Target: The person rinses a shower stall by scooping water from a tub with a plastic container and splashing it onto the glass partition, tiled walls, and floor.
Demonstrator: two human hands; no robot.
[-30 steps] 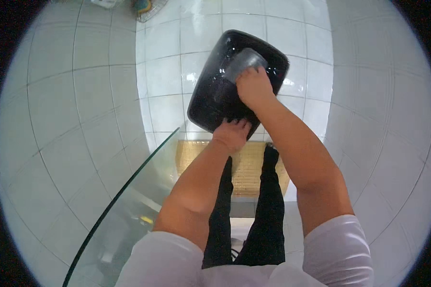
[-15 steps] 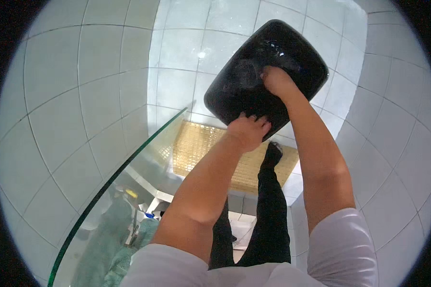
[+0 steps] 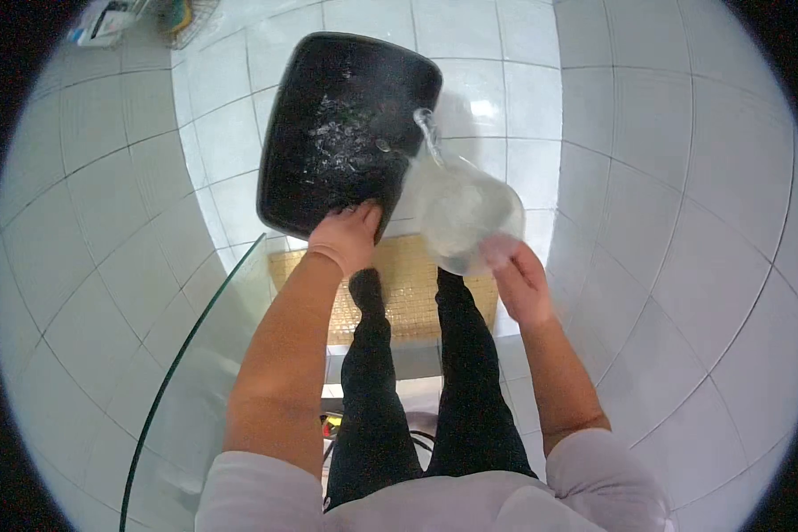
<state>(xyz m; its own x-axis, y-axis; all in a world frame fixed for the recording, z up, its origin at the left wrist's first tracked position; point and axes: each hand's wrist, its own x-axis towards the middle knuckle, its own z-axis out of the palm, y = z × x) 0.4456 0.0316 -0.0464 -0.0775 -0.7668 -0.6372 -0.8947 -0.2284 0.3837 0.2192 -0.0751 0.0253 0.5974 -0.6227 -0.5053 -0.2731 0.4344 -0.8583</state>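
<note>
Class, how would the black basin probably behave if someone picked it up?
The black basin is probably stiff: its rim looks unbent at the left hand. It may be slippery, since its inside glistens wet. Water inside would likely slosh if tipped.

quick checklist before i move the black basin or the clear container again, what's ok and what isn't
1. Left hand hooked over the near rim of the black rectangular basin: ok
2. Right hand holding the clear plastic container: ok
3. Container upright, its liquid level: not ok, liquid is streaming out on the basin side
4. All of that liquid landing inside the basin: cannot tell
5. Left foot on the yellow woven mat: ok
6. Right foot placement: cannot tell, the container hides it
</note>
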